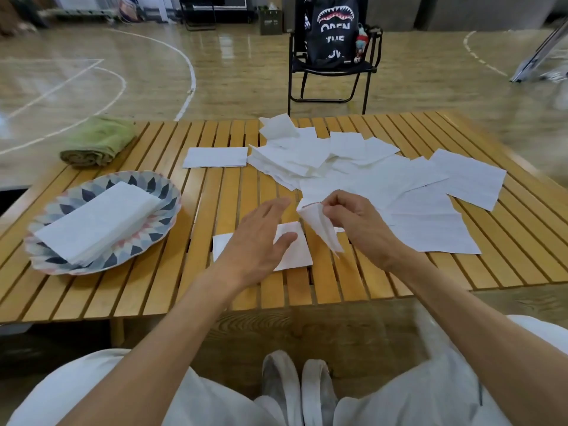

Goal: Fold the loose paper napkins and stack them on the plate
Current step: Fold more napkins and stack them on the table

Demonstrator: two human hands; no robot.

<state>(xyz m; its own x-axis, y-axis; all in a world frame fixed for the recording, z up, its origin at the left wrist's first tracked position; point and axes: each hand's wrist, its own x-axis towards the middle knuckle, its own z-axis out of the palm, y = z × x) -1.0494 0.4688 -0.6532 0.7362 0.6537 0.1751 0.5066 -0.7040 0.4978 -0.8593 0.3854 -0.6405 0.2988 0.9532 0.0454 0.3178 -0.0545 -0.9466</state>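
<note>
Held napkin [321, 230]: pinched at its upper corner by the right hand [353, 222], hanging off the tabletop with its long axis running down and to the right, the lower tip pointing toward the near edge.
Right hand fingers [330, 202]: curled, thumb and forefinger pinching the napkin's top.
Left hand [261, 238]: palm down, fingers straight and slightly spread, over a folded napkin [295, 250]; whether it presses the paper cannot be told.
Folded napkin: flat on the slats near the front edge, long axis left to right, just below the held one.
Plate [166, 192]: patterned, at the left of the tabletop; it holds a stack of folded napkins [98, 222] whose long axis runs from near-left to far-right.
Loose napkins [368, 176]: a spread, overlapping heap across the centre and right, reaching near the right edge.
Single napkin [215, 157]: lying flat left of the heap, apart from the plate.
Tabletop [190, 272]: wooden slats; bare wood shows between plate and hands and along the near edge.
Green towel [98, 142]: rolled, at the far left corner.
Folding chair [332, 72]: beyond the far edge, carrying a black backpack [333, 29].
</note>
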